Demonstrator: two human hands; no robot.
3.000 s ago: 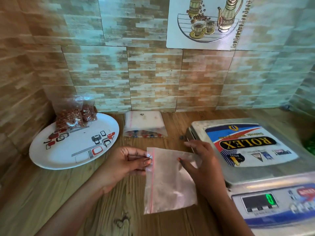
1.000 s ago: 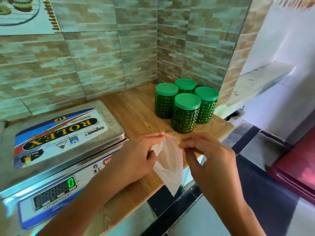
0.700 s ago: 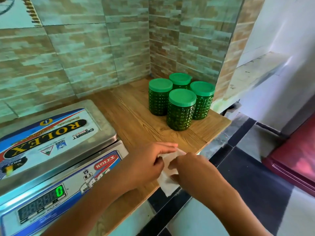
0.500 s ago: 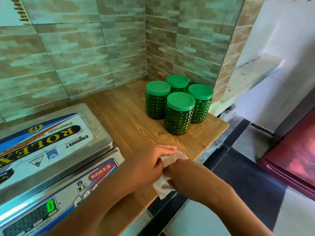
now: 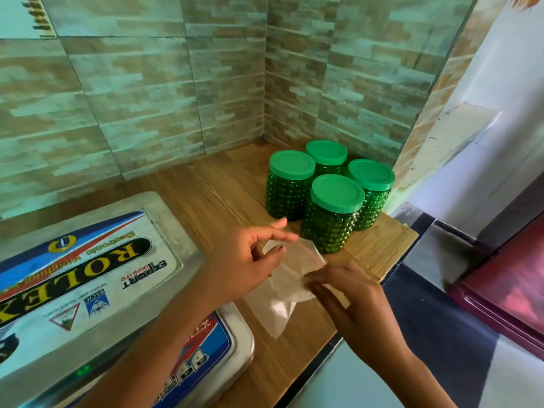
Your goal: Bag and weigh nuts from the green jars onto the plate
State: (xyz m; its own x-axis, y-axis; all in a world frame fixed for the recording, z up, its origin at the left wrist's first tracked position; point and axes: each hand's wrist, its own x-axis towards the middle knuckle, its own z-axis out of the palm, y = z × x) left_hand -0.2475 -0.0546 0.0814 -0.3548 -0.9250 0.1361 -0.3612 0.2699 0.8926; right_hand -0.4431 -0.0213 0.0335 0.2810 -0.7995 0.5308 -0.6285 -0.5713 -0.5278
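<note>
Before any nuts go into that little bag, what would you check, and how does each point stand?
1. Bag mouth open: ok. The left hand and right hand pinch the rim of the zip bag apart.
2. Bag empty: ok, nothing shows through it.
3. A jar opened: not ok. All four green jars have their lids on.
4. A hand free for a lid: not ok, both hold the bag.
5. Zero on the scale: cannot tell, its display shows only as a blurred green glow.
6. Room on the plate: cannot tell, it is out of view.
</note>
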